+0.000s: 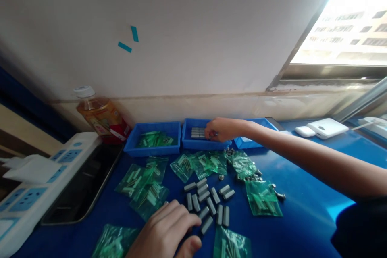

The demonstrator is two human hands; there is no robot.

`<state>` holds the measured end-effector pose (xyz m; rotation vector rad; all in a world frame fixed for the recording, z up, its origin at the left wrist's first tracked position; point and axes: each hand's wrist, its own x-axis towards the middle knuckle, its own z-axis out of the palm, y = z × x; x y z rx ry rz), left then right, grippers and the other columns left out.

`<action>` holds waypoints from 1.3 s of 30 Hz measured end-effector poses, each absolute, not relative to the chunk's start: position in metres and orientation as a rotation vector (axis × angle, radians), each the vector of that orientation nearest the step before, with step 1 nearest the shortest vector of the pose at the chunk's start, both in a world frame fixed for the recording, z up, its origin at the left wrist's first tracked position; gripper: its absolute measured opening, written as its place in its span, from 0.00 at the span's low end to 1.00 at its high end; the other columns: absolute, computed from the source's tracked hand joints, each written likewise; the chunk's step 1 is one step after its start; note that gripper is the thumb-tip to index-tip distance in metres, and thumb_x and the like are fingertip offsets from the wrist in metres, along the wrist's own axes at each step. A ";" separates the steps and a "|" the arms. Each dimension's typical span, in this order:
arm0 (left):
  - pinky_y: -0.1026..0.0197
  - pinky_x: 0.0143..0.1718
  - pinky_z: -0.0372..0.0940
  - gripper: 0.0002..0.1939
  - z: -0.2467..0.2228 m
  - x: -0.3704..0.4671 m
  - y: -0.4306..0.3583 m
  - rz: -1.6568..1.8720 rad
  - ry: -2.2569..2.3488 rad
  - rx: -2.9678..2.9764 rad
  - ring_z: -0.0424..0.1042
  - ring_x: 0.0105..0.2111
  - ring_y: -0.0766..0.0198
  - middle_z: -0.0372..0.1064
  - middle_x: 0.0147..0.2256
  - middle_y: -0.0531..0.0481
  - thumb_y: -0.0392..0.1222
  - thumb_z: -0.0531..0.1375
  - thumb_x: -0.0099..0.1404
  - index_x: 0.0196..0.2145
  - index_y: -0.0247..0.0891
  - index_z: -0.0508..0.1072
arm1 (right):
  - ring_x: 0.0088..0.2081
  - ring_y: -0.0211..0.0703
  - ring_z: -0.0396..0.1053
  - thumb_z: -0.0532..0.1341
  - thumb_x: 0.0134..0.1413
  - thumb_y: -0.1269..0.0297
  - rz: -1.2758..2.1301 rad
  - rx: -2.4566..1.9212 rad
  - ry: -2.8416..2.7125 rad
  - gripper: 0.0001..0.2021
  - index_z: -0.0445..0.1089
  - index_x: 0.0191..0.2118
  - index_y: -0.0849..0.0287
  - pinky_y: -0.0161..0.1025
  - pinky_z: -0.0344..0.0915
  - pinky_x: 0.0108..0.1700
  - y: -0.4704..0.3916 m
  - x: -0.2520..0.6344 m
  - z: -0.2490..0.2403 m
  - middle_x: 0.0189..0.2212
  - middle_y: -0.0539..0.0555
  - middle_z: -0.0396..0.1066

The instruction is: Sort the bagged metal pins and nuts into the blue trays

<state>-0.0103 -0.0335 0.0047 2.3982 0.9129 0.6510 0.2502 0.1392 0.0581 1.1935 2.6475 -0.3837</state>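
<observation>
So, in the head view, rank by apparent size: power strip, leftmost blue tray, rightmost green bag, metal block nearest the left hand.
1. Power strip
2. Leftmost blue tray
3. Rightmost green bag
4. Metal block

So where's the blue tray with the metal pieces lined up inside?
In the head view, that tray sits near centre by the wall, between the tray of green bags and another blue tray, with the right hand at its right end.
</observation>
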 end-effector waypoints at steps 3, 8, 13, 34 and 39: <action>0.62 0.41 0.69 0.20 0.004 -0.010 -0.033 0.661 0.929 2.429 0.72 0.32 0.60 0.74 0.30 0.50 0.56 0.48 0.70 0.38 0.43 0.74 | 0.34 0.40 0.68 0.59 0.49 0.73 -0.370 1.144 2.640 0.14 0.76 0.42 0.59 0.33 0.60 0.36 0.141 0.251 0.057 0.36 0.54 0.75; 0.63 0.40 0.69 0.20 -0.003 -0.010 -0.031 0.700 0.875 2.469 0.73 0.31 0.62 0.74 0.29 0.51 0.55 0.47 0.71 0.38 0.43 0.74 | 0.34 0.40 0.67 0.58 0.50 0.73 -0.392 1.109 2.621 0.13 0.77 0.41 0.60 0.33 0.60 0.36 0.139 0.252 0.060 0.37 0.55 0.74; 0.63 0.39 0.69 0.18 -0.009 -0.010 -0.031 0.734 0.856 2.473 0.73 0.31 0.61 0.74 0.30 0.51 0.54 0.48 0.71 0.38 0.43 0.73 | 0.34 0.39 0.66 0.58 0.48 0.76 -0.374 1.091 2.584 0.15 0.77 0.41 0.58 0.33 0.59 0.34 0.138 0.256 0.062 0.36 0.54 0.74; 0.62 0.41 0.70 0.08 0.002 -0.006 -0.033 0.631 0.922 2.459 0.73 0.32 0.62 0.74 0.32 0.49 0.39 0.54 0.67 0.38 0.42 0.73 | 0.42 0.49 0.68 0.62 0.50 0.69 -0.129 1.200 2.562 0.10 0.77 0.39 0.60 0.40 0.59 0.43 0.136 0.269 0.060 0.37 0.59 0.75; 0.59 0.42 0.71 0.12 0.000 -0.005 -0.034 0.522 1.011 2.569 0.73 0.37 0.58 0.72 0.38 0.49 0.38 0.60 0.63 0.45 0.44 0.72 | 0.43 0.50 0.69 0.63 0.49 0.67 -0.112 1.215 2.547 0.09 0.76 0.38 0.60 0.41 0.59 0.43 0.135 0.267 0.058 0.36 0.58 0.75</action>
